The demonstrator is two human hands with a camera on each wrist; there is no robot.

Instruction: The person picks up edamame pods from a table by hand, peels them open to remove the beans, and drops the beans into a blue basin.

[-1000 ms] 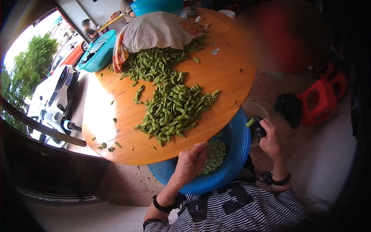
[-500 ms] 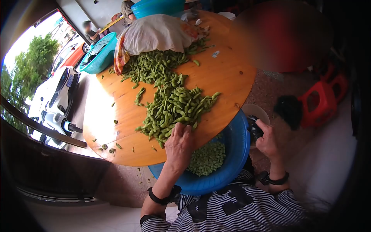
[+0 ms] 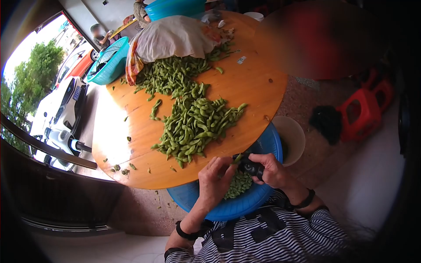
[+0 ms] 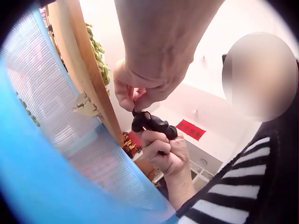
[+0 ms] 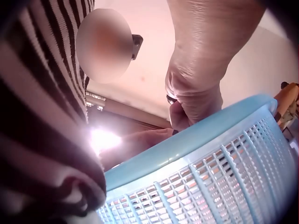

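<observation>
Above the blue basket [image 3: 188, 197], my left hand [image 3: 214, 182] pinches a green soybean pod [image 3: 237, 160] between thumb and fingers. My right hand [image 3: 274, 172] grips a black hand tool [image 3: 251, 168], its tip right at the pod. In the left wrist view the tool [image 4: 154, 125] shows below the left fingertips, with the right fingers wrapped around its body. Shelled green beans [image 3: 238, 186] lie in the basket, partly hidden by the hands. A heap of unshelled pods [image 3: 197, 127] covers the near part of the wooden table [image 3: 258, 92].
A pale bucket [image 3: 294, 147] stands on the floor right of the basket. Farther back, a white cloth [image 3: 173, 37] covers more pods, beside a teal basket [image 3: 109, 63]. A red stool [image 3: 362, 114] is at the right. Pod scraps dot the table's left edge.
My left hand went from over the basket to the pod heap and came back with a pod. The right hand moved the tool from over the bucket leftward; the pod earlier at its tip is gone.
</observation>
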